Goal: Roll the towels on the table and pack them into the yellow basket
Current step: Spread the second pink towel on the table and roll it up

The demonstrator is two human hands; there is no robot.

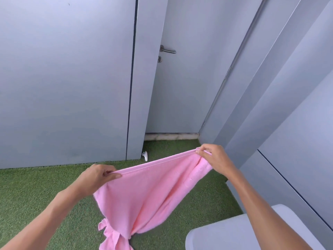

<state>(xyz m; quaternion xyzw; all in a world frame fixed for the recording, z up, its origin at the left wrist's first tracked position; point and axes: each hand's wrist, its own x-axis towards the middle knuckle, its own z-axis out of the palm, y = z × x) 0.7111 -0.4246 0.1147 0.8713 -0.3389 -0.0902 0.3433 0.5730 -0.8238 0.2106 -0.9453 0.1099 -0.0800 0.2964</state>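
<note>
Aloft, the pink towel (144,192) hangs bunched, top hem pinched by left hand (97,177) and right hand (214,159).

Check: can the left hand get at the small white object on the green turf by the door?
Probably not now: the left hand is pinching the pink towel, and the white object lies well beyond on the turf.

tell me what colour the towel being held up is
Plain pink towel, seen in the head view.

Open green artificial turf floor (36,188) lies beyond the hands.
A grey wall panel (63,78), a closed grey door (180,91) and a white rounded table corner (234,233) bound it.
</note>
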